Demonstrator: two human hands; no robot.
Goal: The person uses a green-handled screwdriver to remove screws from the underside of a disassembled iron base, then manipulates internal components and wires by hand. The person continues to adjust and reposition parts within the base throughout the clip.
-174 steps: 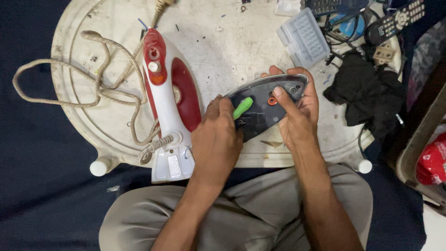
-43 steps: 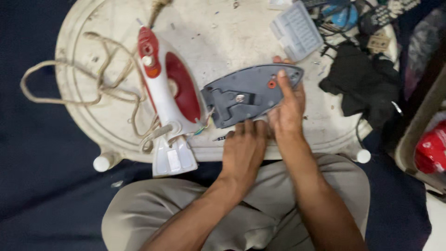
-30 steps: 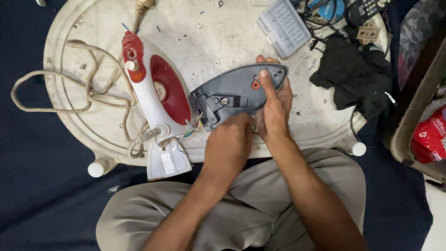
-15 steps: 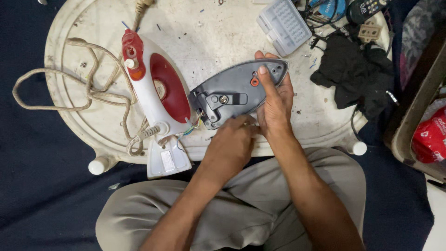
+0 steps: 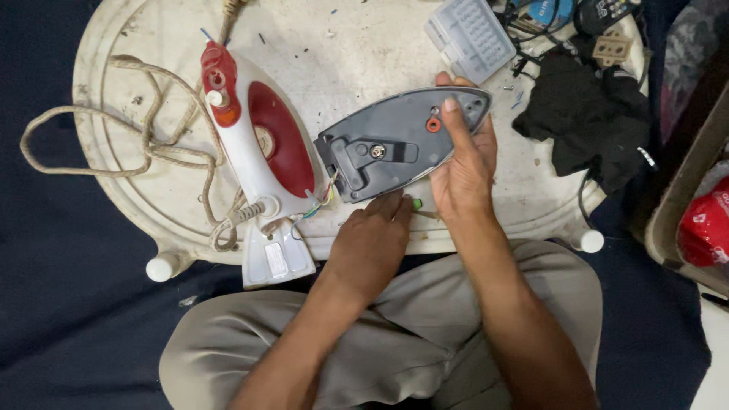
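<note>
The right hand (image 5: 462, 171) is gripping the grey iron soleplate (image 5: 399, 144), which is lying inner side up near the middle of the round white table (image 5: 357, 45); the thumb is curling round the far edge of the pointed end and the index finger is stretching across its top, its tip lying just beside the small orange ring (image 5: 433, 124). The left hand (image 5: 372, 235) is sitting at six o'clock from the soleplate, fingers loosely curled with their tips touching the plate's near edge, right beside a green-tipped tool (image 5: 417, 203); whether it is pinching that tool cannot be told. At nine o'clock from the soleplate, the red and white iron body (image 5: 262, 152) is lying on the table, thin coloured wires (image 5: 317, 203) running between the two. A braided beige cord (image 5: 99, 156) is looping off toward nine o'clock. At one o'clock a clear plastic parts box (image 5: 469, 36) is resting, and at three o'clock a black cloth (image 5: 588, 121) is lying crumpled.
</note>
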